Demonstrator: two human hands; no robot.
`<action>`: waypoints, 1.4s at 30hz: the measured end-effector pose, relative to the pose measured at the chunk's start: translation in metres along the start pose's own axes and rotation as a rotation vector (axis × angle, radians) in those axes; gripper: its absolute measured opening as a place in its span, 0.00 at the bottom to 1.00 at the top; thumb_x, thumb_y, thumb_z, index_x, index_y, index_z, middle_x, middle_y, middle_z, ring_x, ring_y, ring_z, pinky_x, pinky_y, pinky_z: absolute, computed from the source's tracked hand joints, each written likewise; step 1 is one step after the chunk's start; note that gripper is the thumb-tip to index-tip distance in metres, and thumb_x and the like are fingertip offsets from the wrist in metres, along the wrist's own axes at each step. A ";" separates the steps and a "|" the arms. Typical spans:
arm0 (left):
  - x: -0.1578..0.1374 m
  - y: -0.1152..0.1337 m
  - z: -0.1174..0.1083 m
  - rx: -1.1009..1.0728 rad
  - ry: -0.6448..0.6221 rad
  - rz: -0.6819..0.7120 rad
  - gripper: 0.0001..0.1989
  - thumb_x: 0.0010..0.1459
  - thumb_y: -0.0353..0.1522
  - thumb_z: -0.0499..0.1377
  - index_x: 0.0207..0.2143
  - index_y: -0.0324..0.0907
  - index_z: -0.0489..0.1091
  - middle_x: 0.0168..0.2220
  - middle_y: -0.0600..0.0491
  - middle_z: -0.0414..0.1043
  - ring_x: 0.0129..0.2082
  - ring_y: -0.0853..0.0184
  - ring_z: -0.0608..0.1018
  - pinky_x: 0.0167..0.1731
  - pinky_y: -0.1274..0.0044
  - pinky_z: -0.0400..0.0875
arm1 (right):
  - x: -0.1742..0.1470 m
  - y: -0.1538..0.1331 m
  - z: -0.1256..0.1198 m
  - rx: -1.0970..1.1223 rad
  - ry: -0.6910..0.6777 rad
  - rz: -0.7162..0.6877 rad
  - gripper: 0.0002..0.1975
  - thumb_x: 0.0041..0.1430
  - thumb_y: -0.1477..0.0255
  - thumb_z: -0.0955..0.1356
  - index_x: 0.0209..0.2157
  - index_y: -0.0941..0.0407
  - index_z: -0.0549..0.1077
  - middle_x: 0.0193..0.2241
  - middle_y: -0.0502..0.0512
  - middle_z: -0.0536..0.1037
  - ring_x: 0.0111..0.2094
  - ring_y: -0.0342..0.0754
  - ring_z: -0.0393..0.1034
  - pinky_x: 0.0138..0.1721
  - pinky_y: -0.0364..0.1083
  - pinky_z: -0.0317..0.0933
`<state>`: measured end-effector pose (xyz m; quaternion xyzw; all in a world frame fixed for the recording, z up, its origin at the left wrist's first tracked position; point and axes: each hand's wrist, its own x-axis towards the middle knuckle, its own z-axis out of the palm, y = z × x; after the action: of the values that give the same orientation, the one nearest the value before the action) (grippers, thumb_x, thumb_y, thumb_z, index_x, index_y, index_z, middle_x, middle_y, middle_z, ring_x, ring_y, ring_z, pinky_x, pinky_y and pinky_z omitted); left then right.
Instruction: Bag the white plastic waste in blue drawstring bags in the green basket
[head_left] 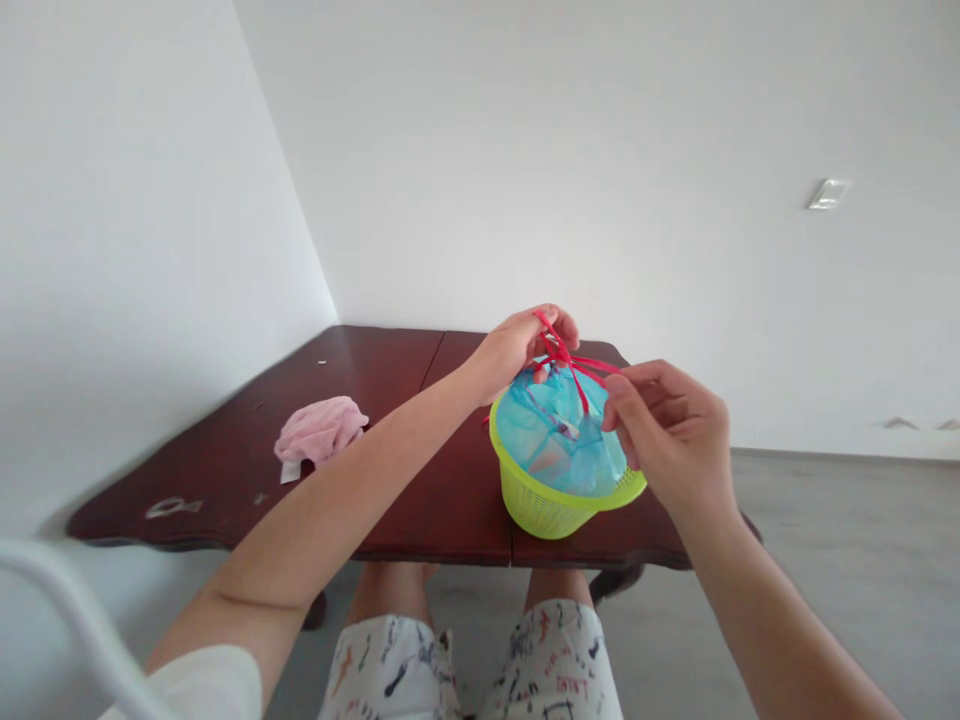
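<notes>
A thin blue plastic bag point(562, 465) sits in a yellow-green perforated basket point(544, 510) on the table, its top gathered by a red drawstring point(582, 362). My left hand point(525, 345) is closed on the drawstring on the far side of the bag's neck. At the right, my right hand point(667, 420) pinches the other end of the drawstring between thumb and forefinger, above the basket's rim. Red loops cross between the two hands. What lies inside the bag cannot be made out.
The dark red wooden table point(450, 480) stands against the white wall. A crumpled pink cloth point(321, 430) with a white tag lies left of my left forearm. A white strip point(172, 507) is near the front left edge. A wall switch point(829, 194) is at the right.
</notes>
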<state>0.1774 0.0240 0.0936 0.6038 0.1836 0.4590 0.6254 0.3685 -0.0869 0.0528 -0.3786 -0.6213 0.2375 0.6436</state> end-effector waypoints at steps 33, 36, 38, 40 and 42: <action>-0.019 0.010 0.004 -0.064 -0.269 -0.078 0.22 0.76 0.52 0.65 0.46 0.41 0.75 0.44 0.43 0.86 0.44 0.56 0.91 0.37 0.72 0.88 | -0.008 0.041 0.025 -0.428 0.055 -0.202 0.12 0.72 0.74 0.73 0.31 0.52 0.74 0.26 0.46 0.67 0.29 0.46 0.60 0.31 0.49 0.50; -0.021 0.012 0.005 -0.063 -0.261 -0.068 0.23 0.75 0.53 0.66 0.43 0.42 0.75 0.41 0.44 0.85 0.43 0.56 0.90 0.38 0.71 0.88 | -0.010 0.040 0.027 -0.339 0.094 -0.164 0.17 0.73 0.70 0.74 0.29 0.51 0.70 0.24 0.46 0.63 0.27 0.46 0.57 0.30 0.49 0.47; -0.023 0.014 0.007 -0.047 -0.218 -0.071 0.23 0.75 0.53 0.67 0.41 0.42 0.74 0.39 0.46 0.84 0.41 0.58 0.90 0.37 0.71 0.88 | -0.012 0.038 0.028 -0.273 0.084 -0.133 0.12 0.76 0.68 0.75 0.34 0.51 0.78 0.25 0.46 0.66 0.27 0.46 0.58 0.30 0.49 0.48; -0.023 0.018 0.008 -0.035 -0.168 -0.073 0.23 0.76 0.52 0.67 0.40 0.42 0.74 0.36 0.47 0.83 0.39 0.59 0.89 0.37 0.72 0.88 | -0.013 0.034 0.029 -0.240 0.065 -0.125 0.08 0.78 0.66 0.74 0.41 0.51 0.84 0.27 0.47 0.70 0.27 0.46 0.59 0.29 0.50 0.50; -0.023 0.021 0.008 -0.026 -0.132 -0.062 0.23 0.76 0.51 0.67 0.38 0.42 0.74 0.35 0.49 0.81 0.37 0.60 0.88 0.37 0.73 0.87 | -0.013 0.030 0.027 -0.254 0.043 -0.151 0.08 0.79 0.65 0.74 0.43 0.50 0.86 0.29 0.49 0.73 0.28 0.47 0.61 0.30 0.50 0.53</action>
<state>0.1644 -0.0026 0.1075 0.6185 0.1545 0.4009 0.6579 0.3450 -0.0739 0.0196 -0.4145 -0.6589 0.0997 0.6197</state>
